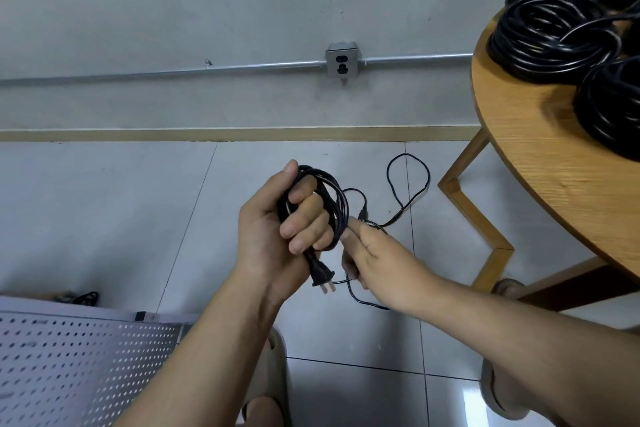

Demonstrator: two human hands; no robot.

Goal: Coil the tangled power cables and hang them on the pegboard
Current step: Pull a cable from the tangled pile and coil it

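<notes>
Centre frame, low over the grey tiled floor [131, 218], the left hand [266, 236] has its fingers curled tight round a small coil of thin black power cable [334, 199]. Several loops are stacked together, glossy, running round the fingers and bulging out to the right of the fist. Hanging just below that fist is the plug [321, 274], black and chunky, its two flat metal prongs pointing down and to the right.

Right beside it, the right hand [377, 260] pinches the loose run of the same cable between thumb and fingertips, just touching the coil's edge. From that pinch the slack cable [406, 154] trails away up and right, lying in one open loop on the tiles near the table leg, and another strand curves under the right wrist.

At the right edge of the frame sits a round wooden table [554, 191], and on its top, upper right, thicker black cable bundles [554, 35] are piled, wound in fat rings. Lower left corner shows the white perforated pegboard [69, 367], lying low. On the grey wall, upper centre, a metal socket box [341, 62] sits on a metal conduit [242, 66].
</notes>
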